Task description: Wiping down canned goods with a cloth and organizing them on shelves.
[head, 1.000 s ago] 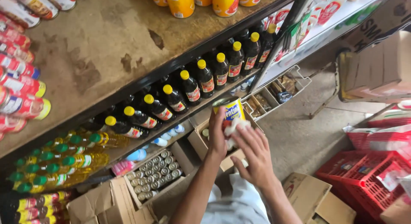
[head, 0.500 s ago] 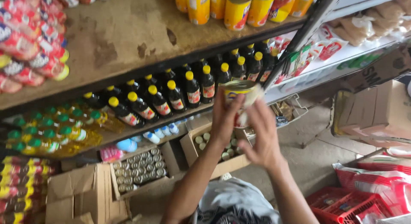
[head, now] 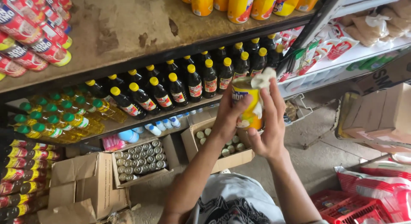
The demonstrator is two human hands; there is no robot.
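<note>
Since a second ago we are holding the yellow can [head: 247,105] higher, now level with the row of dark bottles [head: 193,83] instead of below them, and both hands have come up with it. We are gripping the can in front of the middle shelf, above the open carton of tins [head: 222,143] on the floor. Our left hand [head: 229,117] is wrapping closed around the can's left side, thumb pressed across its label. Our right hand [head: 270,127] is closing on the other side and pinning a crumpled white cloth [head: 262,80] against the can, the cloth bunching up over the rim by our fingertips.

Just behind the can we are seeing the dark bottles with yellow caps standing in rows on the shelf, and to their left bottles of yellow oil with green caps [head: 55,119]. Above, on the worn wooden shelf board [head: 128,31], more yellow cans [head: 239,5] are standing at the back edge, while red-labelled cans [head: 30,35] are lying stacked at the far left. Below, a second cardboard box [head: 139,162] full of small silver-topped tins is sitting beside the first. At the lower right a red plastic crate [head: 355,209] is resting on the concrete floor, and brown cartons [head: 381,114] are piled beyond it.
</note>
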